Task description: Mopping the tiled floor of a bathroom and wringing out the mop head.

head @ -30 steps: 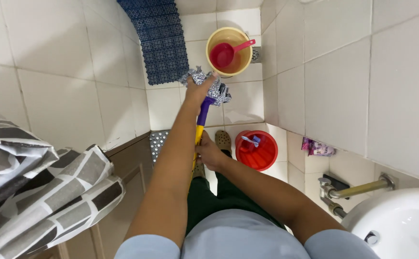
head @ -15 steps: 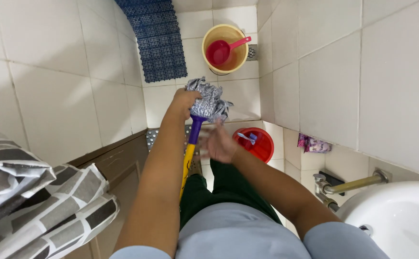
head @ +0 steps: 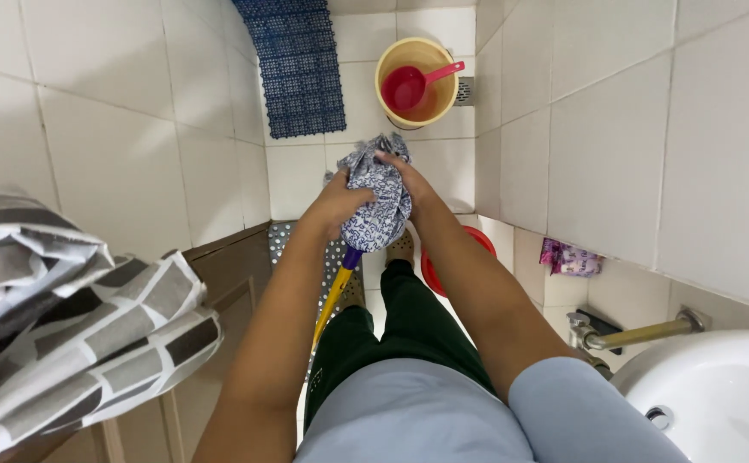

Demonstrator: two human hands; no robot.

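Mop head (head: 376,201) sat at the middle of the head view, raised in front of my chest, a bundle of blue-and-white patterned cloth on top of a purple collar and a yellow handle (head: 333,296) that ran down toward seven o'clock. My left hand (head: 336,206) was cupped against the cloth from nine o'clock, fingers wrapped on it; my right hand (head: 409,182) was grasping it from two o'clock, fingertips dug in near the top. I judged the cloth soft and floppy, light if dry but heavier and slicker if wet, which I could not tell. It would give under a squeeze, so the surer hold was low, around the collar where cloth met the stiff handle.

At twelve o'clock stood a yellow bucket (head: 383,81) with a red scoop (head: 409,86) in it, a blue mat (head: 297,69) at eleven. A red basin (head: 430,270) lay on the floor just past my right forearm. A sink (head: 718,394) was at four o'clock, grey checked towels (head: 74,317) at eight.
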